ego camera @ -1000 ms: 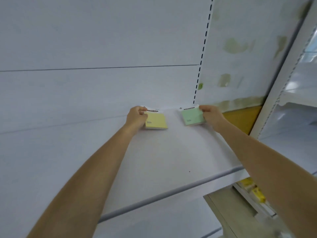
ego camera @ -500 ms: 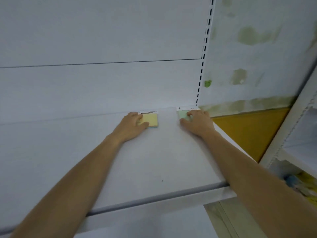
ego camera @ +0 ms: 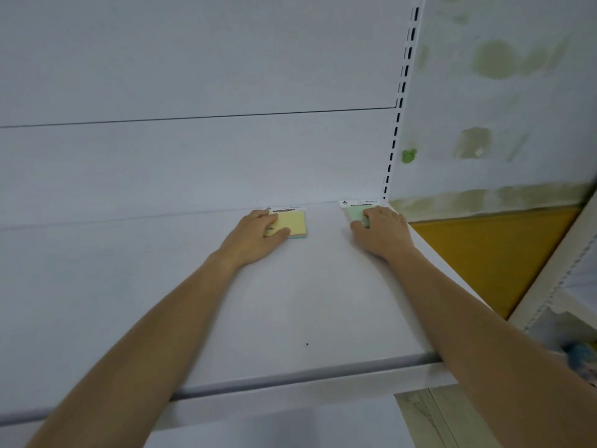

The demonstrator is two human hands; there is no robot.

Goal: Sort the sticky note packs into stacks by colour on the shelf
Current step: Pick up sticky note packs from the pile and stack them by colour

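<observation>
A yellow sticky note pack [ego camera: 294,221] lies flat at the back of the white shelf [ego camera: 290,312], its white header against the back wall. A bluish edge shows under its front. My left hand [ego camera: 258,236] rests palm down on its left part, thumb along its front edge. To the right, a green pack [ego camera: 354,214] lies in the shelf's back right corner. My right hand [ego camera: 382,234] lies on it and hides most of it.
A slotted upright [ego camera: 400,101] runs up the back wall at the shelf's right end. Beyond it are a stained wall and a yellow panel [ego camera: 491,253]. Another shelf unit [ego camera: 555,295] stands at the far right. The shelf's front lip [ego camera: 290,379] crosses below my forearms.
A second ago both packs were held slightly raised at the back of the shelf. They now lie flat against the back wall with my hands lying on top.
</observation>
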